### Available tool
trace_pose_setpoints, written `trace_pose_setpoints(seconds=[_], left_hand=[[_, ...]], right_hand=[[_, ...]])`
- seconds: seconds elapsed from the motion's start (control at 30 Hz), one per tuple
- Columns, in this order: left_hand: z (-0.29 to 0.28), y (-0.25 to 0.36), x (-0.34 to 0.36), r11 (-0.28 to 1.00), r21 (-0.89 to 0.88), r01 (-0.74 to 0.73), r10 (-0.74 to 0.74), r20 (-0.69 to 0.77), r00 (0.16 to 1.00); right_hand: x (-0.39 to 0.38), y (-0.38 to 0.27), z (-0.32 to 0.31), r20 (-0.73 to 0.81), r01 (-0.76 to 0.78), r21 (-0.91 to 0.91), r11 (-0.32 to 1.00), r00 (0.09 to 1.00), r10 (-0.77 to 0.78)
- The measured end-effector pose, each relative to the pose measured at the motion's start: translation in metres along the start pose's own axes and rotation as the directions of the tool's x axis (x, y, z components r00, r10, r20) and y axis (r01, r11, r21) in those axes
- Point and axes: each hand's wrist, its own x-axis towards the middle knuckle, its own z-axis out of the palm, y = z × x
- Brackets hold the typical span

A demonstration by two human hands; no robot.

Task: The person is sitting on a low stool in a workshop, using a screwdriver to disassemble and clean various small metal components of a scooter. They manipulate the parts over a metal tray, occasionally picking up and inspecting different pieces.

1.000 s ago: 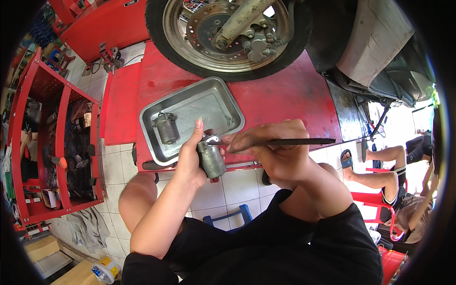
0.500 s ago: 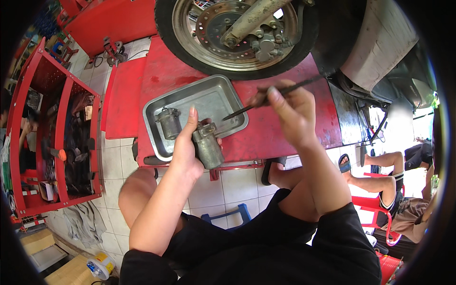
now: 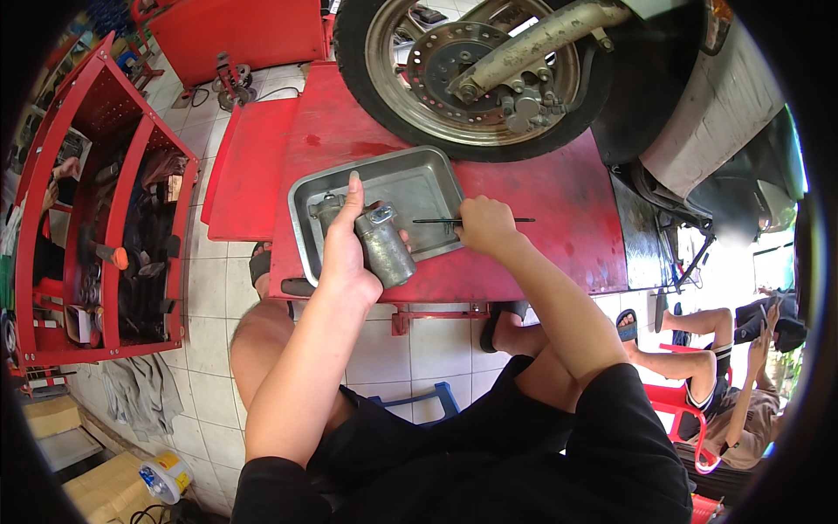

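Observation:
My left hand (image 3: 345,253) is wrapped round a grey metal cylindrical part (image 3: 388,253), its thumb pointing up along the side. The part is tilted over the near side of a shallow metal tray (image 3: 419,188), and its upper end looks wet and shiny. My right hand (image 3: 486,227) is closed round a thin dark rod (image 3: 429,221), which lies nearly level with one end close to the cylinder. In the tray, a second metal part (image 3: 326,208) is mostly hidden behind my left hand.
The tray rests on a red platform (image 3: 550,236). Beyond it stands a motorcycle wheel (image 3: 367,65) with a brake disc. A red tool rack (image 3: 131,183) is on the left, and a person (image 3: 742,419) sits at the right. A blue stool (image 3: 447,400) stands below.
My right hand has come down and left, bringing the rod from a slant to nearly level beside the cylinder. The cylinder has turned slightly in my left hand. The whole view has shifted.

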Motion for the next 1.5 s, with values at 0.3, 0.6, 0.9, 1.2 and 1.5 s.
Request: trace_pose_setpoints(seconds=[0.3,0.6,0.9,1.2,1.5], left_hand=[[0.004,0.001,0.003,0.998,-0.057,0.01,-0.006,0.068,0.998],[0.011,-0.005,-0.004,0.998,0.057,-0.014,0.01,0.062,0.998],[-0.006,-0.005,0.012,0.997,0.074,0.027,-0.028,0.019,0.999],[-0.002,-0.021,0.011,0.98,0.032,0.195,-0.197,0.041,0.98],[0.008,-0.023,0.003,0.987,0.085,0.136,-0.14,0.044,0.989]], right_hand=[[0.007,-0.008,0.0,0.119,-0.07,-0.043,0.997,0.99,0.075],[0.003,-0.007,0.014,-0.025,0.058,-0.024,0.998,0.998,-0.059],[-0.002,-0.01,-0.023,-0.119,0.041,0.163,0.986,0.993,-0.022],[-0.039,0.01,-0.049,-0.451,0.303,0.733,0.609,0.887,0.101],[-0.079,-0.006,-0.096,-0.216,0.143,0.833,0.535,0.973,0.077]])
